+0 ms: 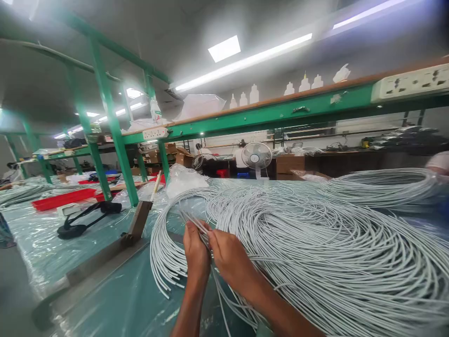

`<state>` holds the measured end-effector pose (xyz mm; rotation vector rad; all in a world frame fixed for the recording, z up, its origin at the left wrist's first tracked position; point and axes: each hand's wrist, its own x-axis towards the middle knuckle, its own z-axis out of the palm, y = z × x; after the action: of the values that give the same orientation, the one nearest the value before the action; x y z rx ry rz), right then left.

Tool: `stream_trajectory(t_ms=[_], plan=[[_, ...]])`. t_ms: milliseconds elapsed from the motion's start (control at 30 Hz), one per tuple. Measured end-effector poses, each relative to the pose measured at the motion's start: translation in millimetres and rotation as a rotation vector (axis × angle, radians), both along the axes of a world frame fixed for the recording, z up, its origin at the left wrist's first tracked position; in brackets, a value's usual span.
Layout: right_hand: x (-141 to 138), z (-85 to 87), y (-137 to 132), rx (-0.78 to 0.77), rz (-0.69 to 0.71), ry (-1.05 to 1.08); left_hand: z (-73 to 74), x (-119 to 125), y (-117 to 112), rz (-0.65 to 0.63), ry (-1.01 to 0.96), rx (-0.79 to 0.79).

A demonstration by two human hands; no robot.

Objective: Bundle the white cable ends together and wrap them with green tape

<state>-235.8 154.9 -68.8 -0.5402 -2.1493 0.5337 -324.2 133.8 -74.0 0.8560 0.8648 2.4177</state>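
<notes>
A big heap of looped grey-white cables (315, 243) covers the plastic-sheeted workbench (115, 299). My left hand (195, 255) and my right hand (228, 257) meet at the near left edge of the heap. Both are closed around a thin bunch of cable ends (192, 220) that stick up and to the left from between the fingers. More cut ends (164, 281) fan out below my left wrist.
A metal bar with an upright arm (115, 248) lies to the left, with black tools (82, 220) and red trays (59, 199) beyond. Green shelf posts (117, 140) stand behind. A fan (257, 157), boxes and another cable coil (389, 185) are at the back.
</notes>
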Motion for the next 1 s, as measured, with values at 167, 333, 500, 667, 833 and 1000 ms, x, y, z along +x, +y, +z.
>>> stream_trajectory(t_ms=[167,333,500,667,833,1000], plan=[[-2.4,-2.2,-6.1,0.053,-0.030,-0.083,1.2,-2.2,1.1,-0.017,0.103,0.027],[8.7,6.5,1.8,0.111,0.031,-0.156,-1.8,-5.0,5.6,-0.053,0.096,0.069],[42.9,21.9,80.3,-0.191,-0.331,-0.052,-11.6,-11.3,11.3,-0.061,0.002,0.034],[57.2,2.2,157.0,-0.598,-0.542,-0.182,-14.9,-11.0,11.2,-0.117,-0.024,-0.023],[44.1,-27.7,166.6,-0.738,-0.536,-0.128,-11.7,-7.3,9.0,-0.110,-0.072,-0.054],[39.1,-30.3,168.4,-0.767,-0.497,0.003,-11.3,-6.5,8.2,-0.101,-0.100,-0.053]])
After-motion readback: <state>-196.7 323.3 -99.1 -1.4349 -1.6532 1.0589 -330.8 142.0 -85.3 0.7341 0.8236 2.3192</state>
